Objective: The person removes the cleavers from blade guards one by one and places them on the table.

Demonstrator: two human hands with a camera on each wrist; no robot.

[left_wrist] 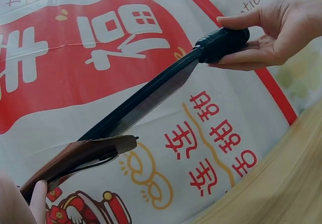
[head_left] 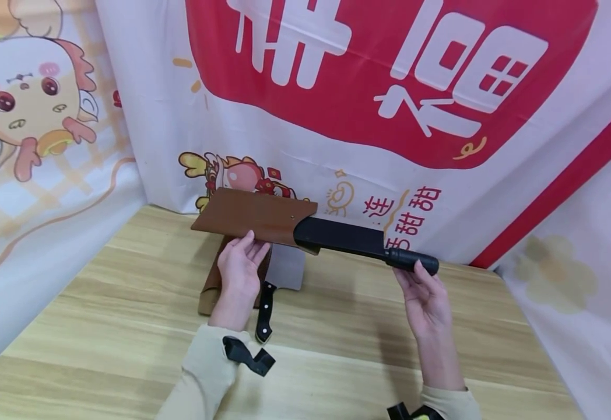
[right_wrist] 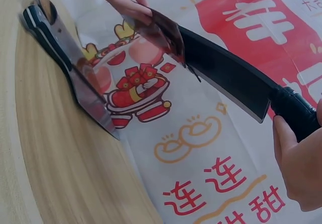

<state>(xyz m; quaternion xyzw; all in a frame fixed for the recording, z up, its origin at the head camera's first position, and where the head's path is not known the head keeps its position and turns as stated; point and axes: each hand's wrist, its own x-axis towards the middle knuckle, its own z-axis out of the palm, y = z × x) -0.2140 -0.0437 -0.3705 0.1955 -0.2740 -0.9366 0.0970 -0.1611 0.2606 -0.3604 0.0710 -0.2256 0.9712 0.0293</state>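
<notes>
A long knife with a black blade is held level above the table, its front part inside a brown leather sheath. My left hand grips the sheath from below, thumb and fingers at its lower edge. At the other end, my right hand holds the black handle between thumb and fingers. The left wrist view shows the blade entering the sheath's open mouth, and the right hand around the handle. The tip is hidden in the sheath.
Below the left hand lies a cleaver with a riveted black handle on the wooden table. A brown leather piece lies beside it, partly covered by the hand. A printed white and red cloth hangs close behind the knife.
</notes>
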